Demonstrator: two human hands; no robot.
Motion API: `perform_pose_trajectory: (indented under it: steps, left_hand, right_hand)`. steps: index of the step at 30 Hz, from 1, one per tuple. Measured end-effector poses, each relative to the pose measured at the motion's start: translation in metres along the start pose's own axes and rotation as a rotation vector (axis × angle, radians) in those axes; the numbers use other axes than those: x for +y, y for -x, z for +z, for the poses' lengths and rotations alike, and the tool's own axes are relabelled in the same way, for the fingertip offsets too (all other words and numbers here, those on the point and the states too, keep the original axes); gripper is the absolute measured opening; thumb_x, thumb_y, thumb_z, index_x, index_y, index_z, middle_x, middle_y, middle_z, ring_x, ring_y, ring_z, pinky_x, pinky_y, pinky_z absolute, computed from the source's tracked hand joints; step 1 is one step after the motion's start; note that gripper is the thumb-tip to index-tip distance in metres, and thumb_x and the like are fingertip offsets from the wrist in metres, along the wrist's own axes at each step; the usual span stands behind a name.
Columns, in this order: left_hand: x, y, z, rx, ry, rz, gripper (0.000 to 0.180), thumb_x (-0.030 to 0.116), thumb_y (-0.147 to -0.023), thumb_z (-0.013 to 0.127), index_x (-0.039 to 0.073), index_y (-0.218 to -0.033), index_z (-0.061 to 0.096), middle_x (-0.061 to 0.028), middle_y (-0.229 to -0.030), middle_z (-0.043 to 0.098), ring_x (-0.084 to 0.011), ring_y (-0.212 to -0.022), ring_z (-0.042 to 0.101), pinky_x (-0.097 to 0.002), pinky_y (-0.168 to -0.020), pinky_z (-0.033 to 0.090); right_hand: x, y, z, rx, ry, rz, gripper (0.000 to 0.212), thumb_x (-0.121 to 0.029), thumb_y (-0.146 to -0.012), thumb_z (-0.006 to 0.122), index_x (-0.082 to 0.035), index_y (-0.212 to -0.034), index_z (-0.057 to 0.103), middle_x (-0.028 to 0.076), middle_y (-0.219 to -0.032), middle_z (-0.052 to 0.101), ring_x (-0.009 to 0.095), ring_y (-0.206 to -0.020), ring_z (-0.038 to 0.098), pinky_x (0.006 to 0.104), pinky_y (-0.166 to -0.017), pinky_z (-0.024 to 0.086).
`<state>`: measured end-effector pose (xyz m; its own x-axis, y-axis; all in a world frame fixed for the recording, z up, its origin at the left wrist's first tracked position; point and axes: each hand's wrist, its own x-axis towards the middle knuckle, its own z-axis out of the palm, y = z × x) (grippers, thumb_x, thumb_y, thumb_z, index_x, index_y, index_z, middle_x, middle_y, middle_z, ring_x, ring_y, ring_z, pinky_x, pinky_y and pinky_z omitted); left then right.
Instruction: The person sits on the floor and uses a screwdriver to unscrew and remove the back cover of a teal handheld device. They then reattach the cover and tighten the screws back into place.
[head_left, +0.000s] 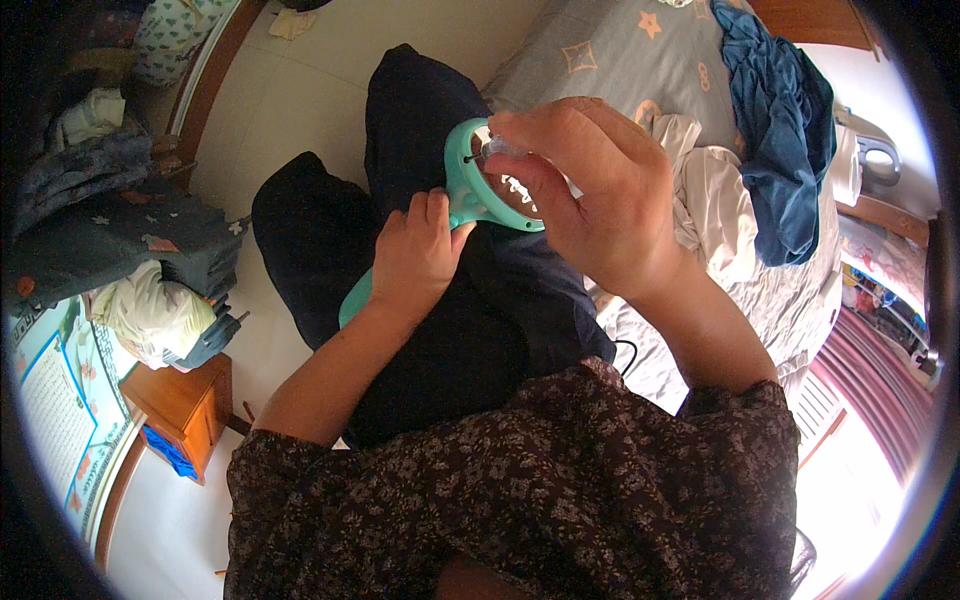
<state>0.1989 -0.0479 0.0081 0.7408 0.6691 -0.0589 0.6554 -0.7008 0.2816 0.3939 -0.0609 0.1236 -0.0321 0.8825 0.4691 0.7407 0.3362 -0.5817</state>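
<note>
One round-headed teal device (472, 202) | left hand (415, 248) gripping it | right hand (605, 180) pinching clear piece (493, 148)

Handheld device (467, 203) over the lap (450, 360), bed (600, 50) to the right, clothes (785, 150) on bed, cabinet (185, 400) to the left

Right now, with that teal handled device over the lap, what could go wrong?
1. Slip: the clear-handled tool in the right grip has its thin dark tip at the rim of the teal handled device; it might skid toward the left grip, close by on the handle.
2. Tilt: the device is held over the lap, not on a table, so it may shift under pressure.
3. Loss: anything small dropped could be hard to spot on the dark trousers.
</note>
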Motion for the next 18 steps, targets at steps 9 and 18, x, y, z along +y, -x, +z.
perform_pose_trajectory:
  steps: [9, 18]
  left_hand:
    - [0.001, 0.000, 0.001, 0.012, -0.013, -0.005, 0.045, 0.033, -0.080, 0.068, 0.001, -0.106, 0.049, -0.0106, -0.086, 0.056, -0.0254, -0.065, 0.059, -0.0326, -0.059, 0.050]
    - [0.003, 0.000, -0.001, 0.000, -0.042, 0.004, 0.046, 0.033, -0.079, 0.068, 0.001, -0.106, 0.050, -0.0105, -0.086, 0.056, -0.0252, -0.064, 0.059, -0.0331, -0.059, 0.050]
  right_hand:
    - [0.004, -0.006, -0.003, -0.079, -0.042, -0.016, 0.025, 0.001, -0.073, 0.070, 0.000, -0.096, 0.061, 0.012, -0.082, 0.065, 0.024, -0.072, 0.065, 0.0297, -0.061, 0.052]
    - [-0.006, -0.023, -0.008, -0.253, 0.289, -0.099, 0.019, -0.016, -0.080, 0.067, -0.005, -0.083, 0.052, 0.009, -0.068, 0.058, 0.026, -0.064, 0.059, 0.0375, -0.060, 0.045]
